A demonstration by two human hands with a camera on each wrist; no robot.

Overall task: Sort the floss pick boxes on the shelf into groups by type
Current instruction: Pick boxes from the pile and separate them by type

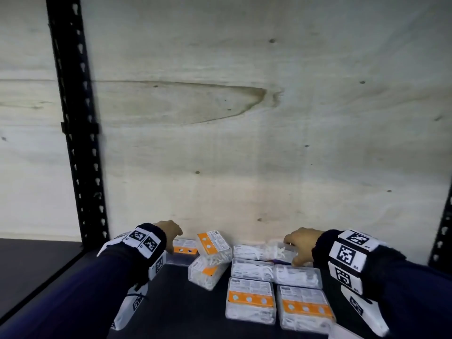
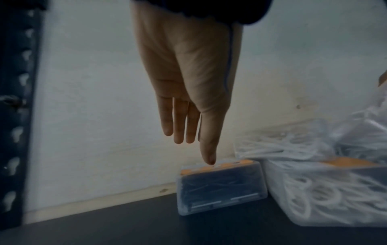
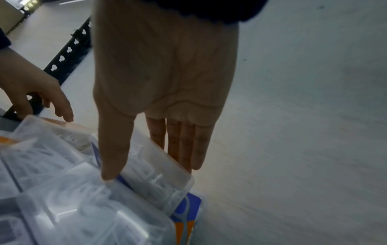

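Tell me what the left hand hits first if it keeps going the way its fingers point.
The left hand points down at the small clear plastic box with the orange label standing against the pale plywood back wall. Its thumb tip looks at or just above the box's top edge.

The see-through plastic floss pick boxes with orange stripes (image 1: 250,299) hold white picks, and one flat see-through box (image 3: 186,210) has a blue and orange card. The long sleeves (image 1: 93,285) are dark blue, the wrist bands (image 1: 144,241) have black-and-white square patterns, and the shelf board (image 1: 176,302) is black.

Clear floss pick boxes (image 1: 250,299), some orange-labelled, lie clustered on the dark shelf (image 1: 171,314).
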